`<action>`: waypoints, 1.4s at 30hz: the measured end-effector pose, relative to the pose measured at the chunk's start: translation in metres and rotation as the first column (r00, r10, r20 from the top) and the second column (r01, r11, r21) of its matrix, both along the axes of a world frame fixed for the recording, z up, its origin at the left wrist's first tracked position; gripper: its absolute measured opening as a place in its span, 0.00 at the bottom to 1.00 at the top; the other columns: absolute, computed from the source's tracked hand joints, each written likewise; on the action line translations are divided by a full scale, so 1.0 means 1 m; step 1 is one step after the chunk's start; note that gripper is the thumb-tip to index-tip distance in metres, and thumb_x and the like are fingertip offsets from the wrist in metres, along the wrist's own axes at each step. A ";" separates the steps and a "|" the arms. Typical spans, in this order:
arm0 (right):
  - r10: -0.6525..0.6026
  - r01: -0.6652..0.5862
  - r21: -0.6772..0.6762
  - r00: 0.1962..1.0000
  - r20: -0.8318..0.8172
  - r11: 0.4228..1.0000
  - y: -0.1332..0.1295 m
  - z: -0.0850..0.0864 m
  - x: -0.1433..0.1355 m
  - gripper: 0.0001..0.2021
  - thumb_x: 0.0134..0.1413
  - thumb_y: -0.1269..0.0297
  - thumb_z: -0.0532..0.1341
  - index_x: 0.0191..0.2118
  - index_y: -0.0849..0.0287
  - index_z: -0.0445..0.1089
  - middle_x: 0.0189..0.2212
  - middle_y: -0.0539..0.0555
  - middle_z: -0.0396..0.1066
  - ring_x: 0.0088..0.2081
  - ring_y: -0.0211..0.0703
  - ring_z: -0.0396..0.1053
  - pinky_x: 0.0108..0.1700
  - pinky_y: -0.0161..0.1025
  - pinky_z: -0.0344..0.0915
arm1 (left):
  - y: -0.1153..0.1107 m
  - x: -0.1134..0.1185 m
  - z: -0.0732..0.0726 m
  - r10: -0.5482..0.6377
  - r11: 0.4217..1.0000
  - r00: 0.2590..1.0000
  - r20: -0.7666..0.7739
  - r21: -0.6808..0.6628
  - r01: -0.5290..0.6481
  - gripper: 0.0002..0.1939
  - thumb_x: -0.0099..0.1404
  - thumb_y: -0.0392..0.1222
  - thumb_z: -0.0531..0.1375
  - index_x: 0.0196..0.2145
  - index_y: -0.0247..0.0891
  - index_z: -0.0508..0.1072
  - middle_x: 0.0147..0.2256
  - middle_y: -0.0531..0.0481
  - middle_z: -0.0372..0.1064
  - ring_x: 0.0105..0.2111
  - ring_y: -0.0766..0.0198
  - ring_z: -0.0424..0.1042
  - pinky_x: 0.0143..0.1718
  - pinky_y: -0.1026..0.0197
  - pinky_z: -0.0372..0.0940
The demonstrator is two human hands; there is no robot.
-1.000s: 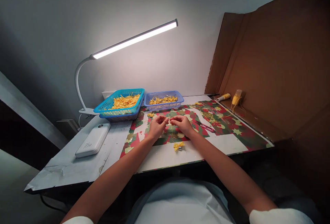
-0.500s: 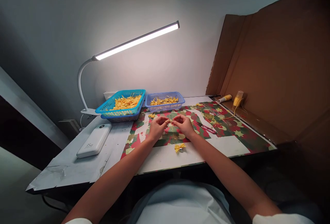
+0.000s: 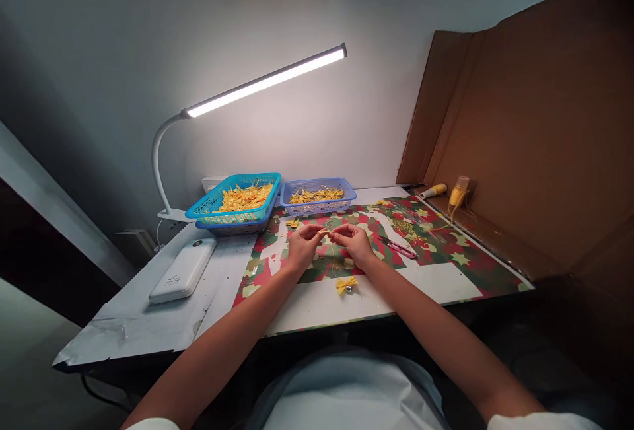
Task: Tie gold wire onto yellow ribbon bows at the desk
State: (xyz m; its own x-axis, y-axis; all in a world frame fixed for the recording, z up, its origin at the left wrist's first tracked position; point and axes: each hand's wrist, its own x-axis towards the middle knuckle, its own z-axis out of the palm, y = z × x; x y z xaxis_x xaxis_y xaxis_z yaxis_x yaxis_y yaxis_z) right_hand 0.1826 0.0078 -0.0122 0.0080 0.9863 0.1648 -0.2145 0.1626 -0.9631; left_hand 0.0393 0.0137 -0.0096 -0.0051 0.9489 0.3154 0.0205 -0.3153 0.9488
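Over the middle of the table, my left hand (image 3: 304,245) and my right hand (image 3: 352,242) meet at the fingertips. Both pinch a thin yellow cord (image 3: 333,255), whose loose length hangs down toward the mat between them. Their fingers hide any small knot or piece at the pinch. Nearer my body lies a yellow bow with a small silver bell (image 3: 348,288). Another yellow bow (image 3: 292,223) rests just beyond my left hand. Pink-handled thread snips (image 3: 399,248) lie to the right of my right hand.
A turquoise basket (image 3: 198,209) and a lilac basket (image 3: 317,207) hold yellow bows at the back. The lamp (image 3: 267,80) and white power bank (image 3: 182,271) are leftward. At right are yellow cord scraps (image 3: 409,230), a yellow thread spool (image 3: 457,193) and a cardboard wall (image 3: 535,133).
The whole view has shifted very slightly. My hands keep their pinch on the cord in nearly the same place.
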 end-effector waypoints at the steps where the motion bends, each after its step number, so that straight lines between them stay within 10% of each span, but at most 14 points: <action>1: -0.005 0.005 -0.002 1.000 -0.005 1.000 0.000 0.000 0.000 0.19 0.25 0.53 0.73 0.25 0.59 0.70 0.22 0.52 0.73 0.28 0.44 0.73 0.37 0.42 0.69 | 0.000 0.000 0.000 -0.004 1.000 1.000 0.004 -0.006 0.004 0.19 0.47 0.54 0.66 0.29 0.35 0.75 0.26 0.48 0.74 0.22 0.67 0.69 0.21 0.66 0.62; 12: -0.063 0.063 -0.008 0.998 0.004 0.998 0.001 -0.001 -0.002 0.18 0.27 0.54 0.72 0.24 0.60 0.70 0.21 0.51 0.72 0.27 0.41 0.70 0.34 0.40 0.67 | 0.001 0.001 -0.003 -0.054 0.998 0.998 0.018 -0.044 0.055 0.21 0.49 0.54 0.66 0.33 0.34 0.75 0.19 0.55 0.66 0.15 0.73 0.59 0.15 0.68 0.56; 32: -0.158 0.158 -0.013 0.987 0.019 0.987 0.002 0.000 -0.007 0.15 0.27 0.56 0.71 0.22 0.60 0.69 0.20 0.50 0.70 0.26 0.41 0.69 0.29 0.37 0.65 | 0.001 0.001 -0.006 -0.068 0.996 0.997 -0.028 0.056 0.070 0.20 0.48 0.51 0.67 0.35 0.34 0.75 0.31 0.45 0.76 0.26 0.63 0.72 0.19 0.67 0.62; 42: -0.280 0.070 0.410 0.832 0.479 0.909 -0.010 0.007 -0.001 0.10 0.48 0.58 0.61 0.28 0.59 0.71 0.24 0.52 0.72 0.26 0.39 0.67 0.31 0.36 0.63 | 0.001 -0.001 -0.002 -0.083 0.989 0.993 0.079 0.126 0.073 0.14 0.50 0.47 0.67 0.33 0.35 0.75 0.33 0.45 0.76 0.33 0.61 0.75 0.35 0.61 0.69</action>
State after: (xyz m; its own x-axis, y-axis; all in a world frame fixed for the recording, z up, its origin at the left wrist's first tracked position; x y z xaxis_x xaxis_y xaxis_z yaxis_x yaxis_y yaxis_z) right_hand 0.1813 -0.0021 -0.0051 -0.0152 0.8440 0.5361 0.3630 0.5042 -0.7835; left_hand 0.0388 0.0150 -0.0116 0.0364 0.9018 0.4307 -0.0867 -0.4265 0.9003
